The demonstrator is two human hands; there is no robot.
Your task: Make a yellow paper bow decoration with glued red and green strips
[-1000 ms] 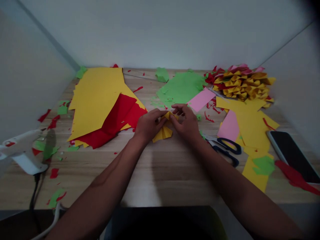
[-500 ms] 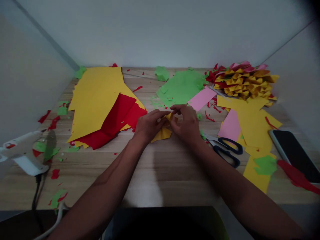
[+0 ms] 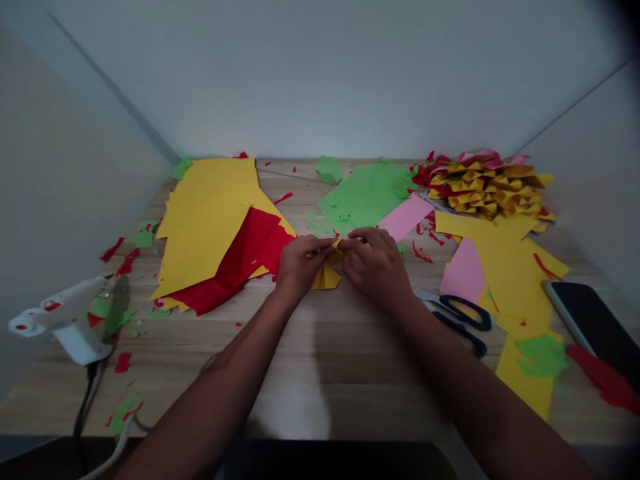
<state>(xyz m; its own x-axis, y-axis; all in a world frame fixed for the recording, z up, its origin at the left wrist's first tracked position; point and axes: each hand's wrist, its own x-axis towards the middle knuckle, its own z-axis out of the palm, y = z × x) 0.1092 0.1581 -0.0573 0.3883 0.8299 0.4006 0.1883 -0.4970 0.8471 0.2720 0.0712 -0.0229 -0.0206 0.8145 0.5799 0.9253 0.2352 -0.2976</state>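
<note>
The glue gun [image 3: 75, 323] stands at the table's [image 3: 280, 353] left. The scissors [image 3: 463, 317] lie right of centre, between the folded piece [image 3: 327, 278] and the phone [image 3: 593, 320].

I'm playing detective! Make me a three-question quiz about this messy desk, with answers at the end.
1. True or false: the white plastic glue gun and the black-screened phone are on the same side.
2. The metal-bladed scissors have handles that are: A) red, B) dark blue, C) white.
3. Fill in: the left hand and right hand pinch a small folded ____ paper piece.

Key: 1 false; 2 B; 3 yellow.
</note>
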